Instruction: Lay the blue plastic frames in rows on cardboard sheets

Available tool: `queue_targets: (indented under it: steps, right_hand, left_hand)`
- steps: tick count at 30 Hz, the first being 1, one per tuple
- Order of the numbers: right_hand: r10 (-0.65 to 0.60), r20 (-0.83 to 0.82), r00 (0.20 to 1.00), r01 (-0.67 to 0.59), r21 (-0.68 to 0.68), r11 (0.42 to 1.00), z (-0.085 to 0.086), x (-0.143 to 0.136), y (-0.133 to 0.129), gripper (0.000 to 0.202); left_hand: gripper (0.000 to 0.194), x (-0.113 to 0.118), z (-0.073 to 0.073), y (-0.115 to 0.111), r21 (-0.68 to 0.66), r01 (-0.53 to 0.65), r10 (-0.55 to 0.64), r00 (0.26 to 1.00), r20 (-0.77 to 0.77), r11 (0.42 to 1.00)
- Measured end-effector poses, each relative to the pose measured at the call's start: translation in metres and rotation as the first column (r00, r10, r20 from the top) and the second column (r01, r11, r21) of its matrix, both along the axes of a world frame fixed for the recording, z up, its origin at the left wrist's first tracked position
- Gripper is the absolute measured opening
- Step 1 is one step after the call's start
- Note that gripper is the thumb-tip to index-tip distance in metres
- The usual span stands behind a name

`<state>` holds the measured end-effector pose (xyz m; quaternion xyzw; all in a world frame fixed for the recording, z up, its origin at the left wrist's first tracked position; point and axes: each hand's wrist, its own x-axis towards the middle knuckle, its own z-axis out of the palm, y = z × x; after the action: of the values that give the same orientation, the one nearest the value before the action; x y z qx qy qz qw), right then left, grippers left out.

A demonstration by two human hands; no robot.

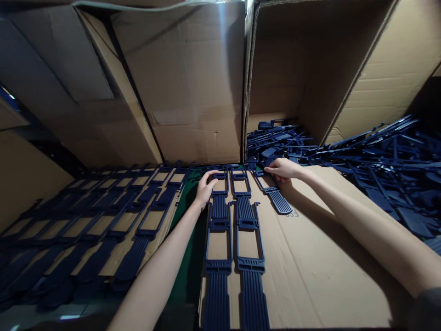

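Observation:
My right hand (284, 169) pinches the upper end of a dark blue plastic piece with an open frame and a ribbed paddle (280, 202). This piece lies slanted on the cardboard sheet (317, 257), its paddle toward me. My left hand (206, 188) is closed at the upper left side of a similar plastic piece (219, 207), thumb and finger on its frame. Beside that one lies another matching piece (245, 207). Nearer to me, two more pieces, a left one (218, 264) and a right one (251, 264), lie lengthwise, their upper ends meeting the far paddles.
More of these pieces lie in rows on a second cardboard sheet (165, 220) at left. A jumbled heap of them (396, 179) is at right, and a loose pile (275, 140) spills from an open carton (285, 59). Tall cardboard boxes (186, 82) stand behind.

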<state>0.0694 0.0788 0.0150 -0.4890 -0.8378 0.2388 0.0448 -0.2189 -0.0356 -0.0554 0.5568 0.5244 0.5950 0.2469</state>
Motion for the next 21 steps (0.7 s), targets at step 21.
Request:
queue_targets:
  steps: [21]
  right_hand:
    - [0.07,-0.024,0.997,-0.072,-0.071,0.995,0.0037,-0.006,-0.0082,0.038]
  left_hand:
    - [0.029,-0.0002,-0.0005,0.0006,-0.012,-0.005,0.005,1.0,-0.004,1.0]
